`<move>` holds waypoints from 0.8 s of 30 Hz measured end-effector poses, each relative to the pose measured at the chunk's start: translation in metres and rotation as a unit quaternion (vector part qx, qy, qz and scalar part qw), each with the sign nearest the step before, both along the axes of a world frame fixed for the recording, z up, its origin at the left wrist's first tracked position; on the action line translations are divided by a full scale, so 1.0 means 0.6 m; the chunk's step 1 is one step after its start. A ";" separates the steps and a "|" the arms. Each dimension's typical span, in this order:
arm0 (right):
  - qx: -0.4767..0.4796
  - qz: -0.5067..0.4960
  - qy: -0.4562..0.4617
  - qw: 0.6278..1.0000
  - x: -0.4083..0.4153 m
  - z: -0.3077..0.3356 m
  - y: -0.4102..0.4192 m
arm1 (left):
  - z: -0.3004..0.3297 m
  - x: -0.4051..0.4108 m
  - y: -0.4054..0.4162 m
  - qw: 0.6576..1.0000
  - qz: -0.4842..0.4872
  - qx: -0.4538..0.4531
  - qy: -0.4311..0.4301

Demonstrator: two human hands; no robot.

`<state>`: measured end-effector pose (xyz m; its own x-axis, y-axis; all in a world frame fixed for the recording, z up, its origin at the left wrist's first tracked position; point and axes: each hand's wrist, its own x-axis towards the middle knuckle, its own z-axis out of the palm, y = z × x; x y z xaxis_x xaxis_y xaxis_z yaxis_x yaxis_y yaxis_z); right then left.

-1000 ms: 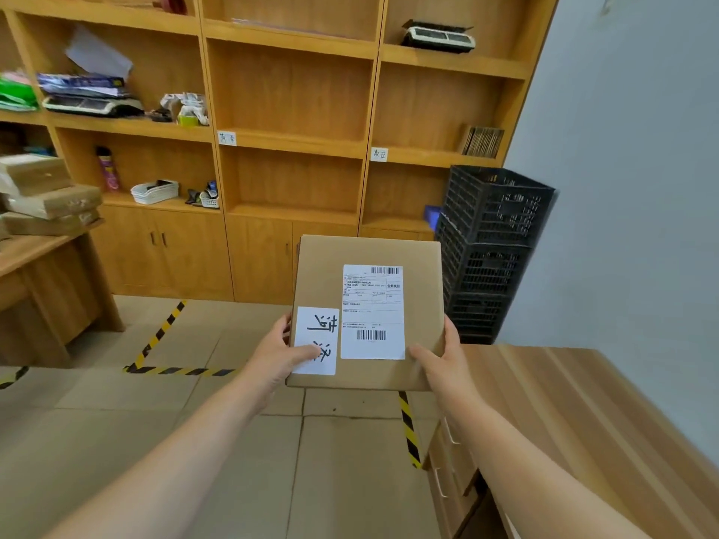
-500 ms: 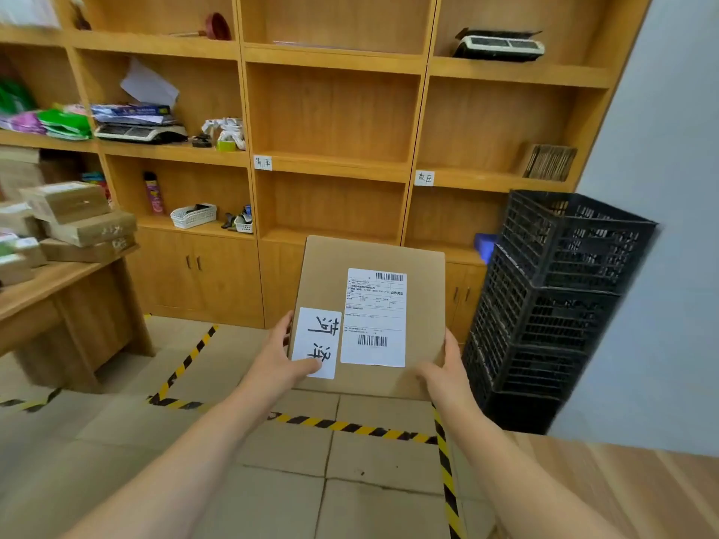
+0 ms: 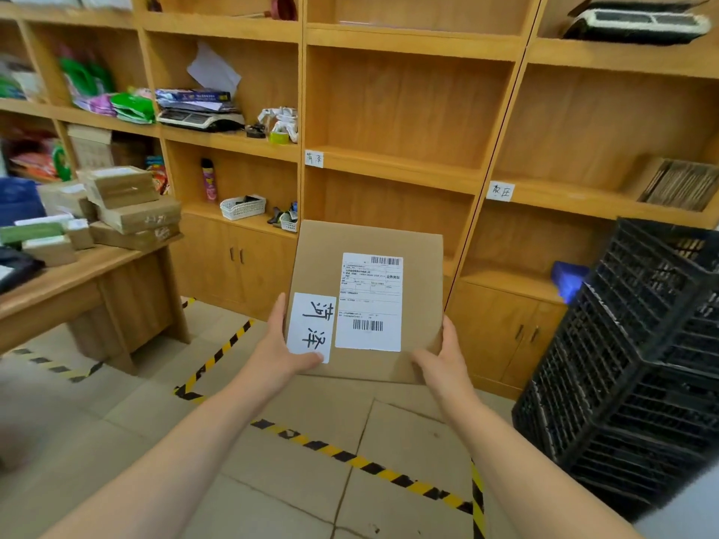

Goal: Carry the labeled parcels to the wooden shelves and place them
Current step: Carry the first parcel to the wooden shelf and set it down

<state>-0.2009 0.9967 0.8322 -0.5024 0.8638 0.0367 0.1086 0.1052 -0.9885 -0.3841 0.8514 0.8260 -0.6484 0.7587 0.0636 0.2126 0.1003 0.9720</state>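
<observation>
I hold a flat brown cardboard parcel (image 3: 319, 262) in front of me with both hands. It carries a white shipping label with barcodes and a smaller handwritten white label. My left hand (image 3: 276, 352) grips its lower left edge, thumb on the handwritten label. My right hand (image 3: 443, 363) grips its lower right corner. The wooden shelves (image 3: 393, 165) fill the wall straight ahead, with small paper tags on two shelf edges. More parcels (image 3: 132, 204) lie stacked on a wooden desk (image 3: 74, 278) at the left.
Stacked black plastic crates (image 3: 638, 375) stand at the right against the shelves. Yellow-black tape (image 3: 362, 461) marks the tiled floor. The left shelf bays hold a scale, bags, a spray can and small baskets. Cabinet doors run along the bottom of the shelves.
I have moved closer to the shelves with the parcel; the shelves, desk and crates look larger and nearer. Both hands keep the same grip.
</observation>
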 end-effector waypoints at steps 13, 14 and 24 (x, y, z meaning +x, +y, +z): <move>0.002 -0.031 0.004 1.000 -0.348 0.002 0.218 | -0.010 -0.360 0.245 0.984 -0.032 -0.004 0.178; -0.002 -0.037 0.004 0.999 -0.377 0.000 0.235 | -0.010 -0.394 0.267 0.981 -0.031 -0.013 0.192; 0.025 -0.081 -0.022 0.996 -0.555 -0.006 0.397 | -0.023 -0.603 0.460 0.973 -0.097 -0.032 0.209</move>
